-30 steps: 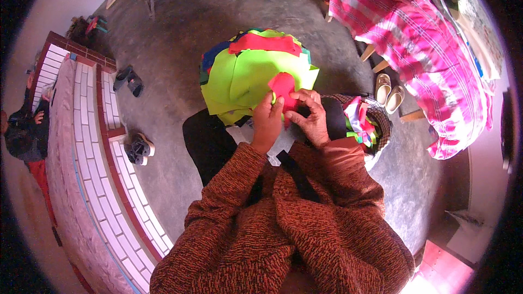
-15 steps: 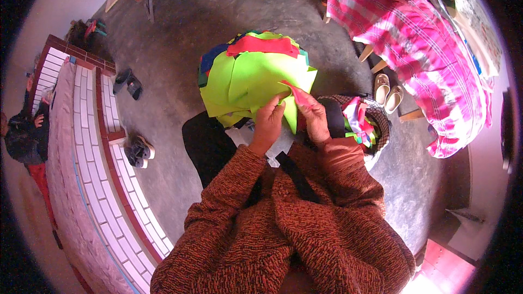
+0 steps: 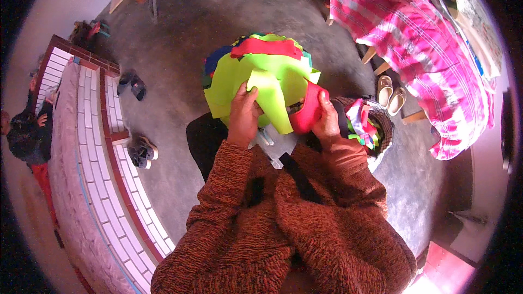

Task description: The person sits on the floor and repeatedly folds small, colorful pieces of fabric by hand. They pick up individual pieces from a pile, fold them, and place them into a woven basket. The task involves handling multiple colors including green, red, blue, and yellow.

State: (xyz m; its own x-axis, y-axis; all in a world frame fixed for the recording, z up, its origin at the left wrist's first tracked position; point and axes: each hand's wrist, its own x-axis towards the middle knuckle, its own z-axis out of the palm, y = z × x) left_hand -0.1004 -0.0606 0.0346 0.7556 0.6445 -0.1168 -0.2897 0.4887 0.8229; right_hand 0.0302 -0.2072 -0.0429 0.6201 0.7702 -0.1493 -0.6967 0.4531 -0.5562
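My left hand [image 3: 243, 116] pinches a lime-green piece of cloth [image 3: 268, 93] between thumb and fingers. In my right hand [image 3: 327, 118] is a red piece of cloth [image 3: 306, 106], gripped with the thumb on top. The two pieces are side by side over my lap; whether they still touch at the lower edge is hard to see. Just beyond my hands rests a rounded heap of cloth pieces, with lime-green sheets [image 3: 220, 90] nearest and a red piece [image 3: 266, 48] across the top. Blue and dark green edges show at its sides.
To my right stands a checked basket [image 3: 387, 128] holding colourful scraps [image 3: 364, 125]. Pale shoes [image 3: 384, 90] lie by a seat under a pink plaid cover [image 3: 400, 49]. Dark shoes [image 3: 143, 152] and slippers [image 3: 131, 84] lie left, beside a white-tiled ledge [image 3: 92, 130] where another person [image 3: 27, 136] is.
My hands have moved apart. The red piece, earlier a small tip at my fingers, now shows broadly in my right hand, while my left hand has raised the lime-green piece leftward.
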